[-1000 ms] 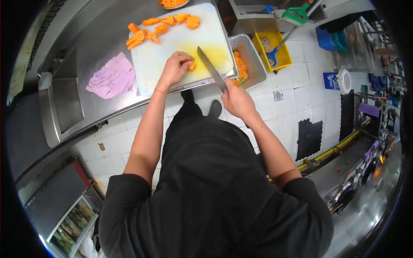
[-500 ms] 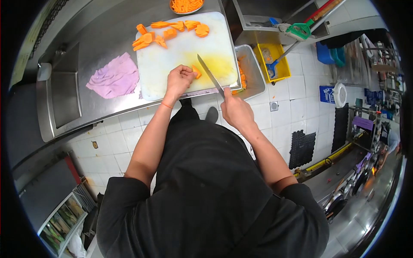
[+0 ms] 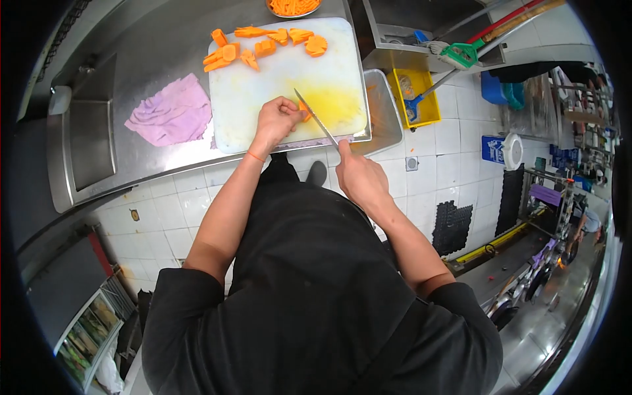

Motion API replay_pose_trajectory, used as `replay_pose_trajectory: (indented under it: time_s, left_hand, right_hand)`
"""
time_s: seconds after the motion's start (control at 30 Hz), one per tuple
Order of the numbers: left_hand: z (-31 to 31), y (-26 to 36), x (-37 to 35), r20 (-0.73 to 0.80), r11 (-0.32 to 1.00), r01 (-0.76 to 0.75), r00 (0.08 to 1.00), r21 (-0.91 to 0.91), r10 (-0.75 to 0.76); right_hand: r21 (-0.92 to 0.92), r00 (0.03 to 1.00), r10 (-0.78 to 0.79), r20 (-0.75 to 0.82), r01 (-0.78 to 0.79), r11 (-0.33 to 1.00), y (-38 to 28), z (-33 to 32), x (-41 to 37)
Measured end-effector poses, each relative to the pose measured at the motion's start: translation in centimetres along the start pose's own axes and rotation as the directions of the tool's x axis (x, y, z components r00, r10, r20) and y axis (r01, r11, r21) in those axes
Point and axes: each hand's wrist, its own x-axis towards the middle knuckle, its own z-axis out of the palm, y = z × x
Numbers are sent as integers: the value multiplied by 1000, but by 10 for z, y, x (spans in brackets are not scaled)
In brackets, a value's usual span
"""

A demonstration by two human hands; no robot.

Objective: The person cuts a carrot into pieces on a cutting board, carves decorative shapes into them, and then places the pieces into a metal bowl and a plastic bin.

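Note:
On the white cutting board (image 3: 263,89), my left hand (image 3: 279,122) pinches a small orange carrot piece (image 3: 304,110) with its fingertips. My right hand (image 3: 361,174) is wrapped round the handle of a knife (image 3: 317,119). The blade points up and to the left and lies against or just over the carrot piece, close to my left fingertips. Several cut carrot pieces (image 3: 264,49) are spread along the far side of the board. A yellow stain marks the board's right half.
A bowl of shredded carrot (image 3: 293,6) stands beyond the board. A pink cloth (image 3: 172,112) lies on the steel counter, left of the board, near a sink (image 3: 92,141). Right of the board are a grey metal bin (image 3: 390,118) and a yellow bin (image 3: 431,110).
The knife blade has moved left, onto or close over the carrot piece between my left fingertips. The view has shifted slightly.

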Motion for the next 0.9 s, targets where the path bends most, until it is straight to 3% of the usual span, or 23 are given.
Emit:
replay_pose_trajectory:
  time_s: [0.47, 0.67, 0.73, 0.8, 0.83, 0.87, 0.9]
  left_hand:
    - [2, -11, 11, 36, 999, -20, 999, -32, 21]
    - [-5, 8, 0, 58, 1000, 0, 998, 25, -1]
    - [-8, 5, 5, 70, 1000, 16, 997, 23, -17]
    - [-11, -10, 15, 1, 980, -167, 986, 109, 167]
    - [-12, -8, 13, 5, 980, -168, 986, 112, 168]
    - [-14, -5, 11, 69, 865, -415, 908, 284, 413]
    - [-16, -1, 7, 173, 660, -620, 771, 425, 613]
  right_hand:
    - [3, 1000, 17, 22, -17, 1000, -9, 2, 14]
    - [66, 999, 37, -5, -37, 997, 1, 21, 65]
    - [187, 998, 31, 45, -39, 982, 22, 19, 63]
    - [274, 999, -16, -52, 30, 961, 60, 29, 55]
    - [349, 988, -62, -142, 108, 931, 71, 28, 48]
    - [350, 988, -61, -143, 108, 930, 81, 29, 42]
    - [365, 980, 66, -186, 6, 931, 83, 25, 33]
